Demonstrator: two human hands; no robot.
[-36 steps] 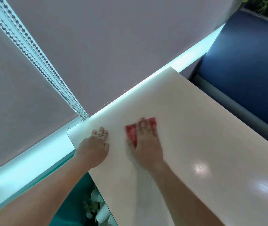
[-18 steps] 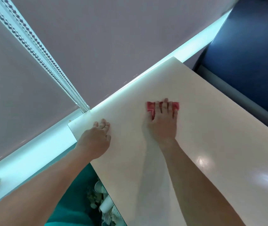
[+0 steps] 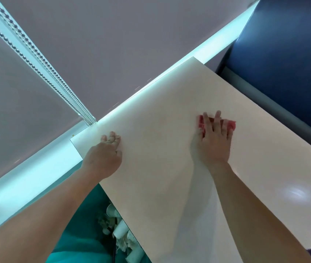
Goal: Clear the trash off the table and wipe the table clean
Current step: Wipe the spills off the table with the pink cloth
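Seemingly flat right hand (image 3: 214,143) atop cloth (image 3: 231,125)

Two hands (image 3: 103,154) (image 3: 212,143), one cloth (image 3: 232,124), one table (image 3: 169,111).

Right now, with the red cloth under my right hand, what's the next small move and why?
Probably slide the red cloth toward the far corner of the table by the blue seat: your right hand presses it flat mid-table, the left hand rests by the near corner, and no trash shows on top.
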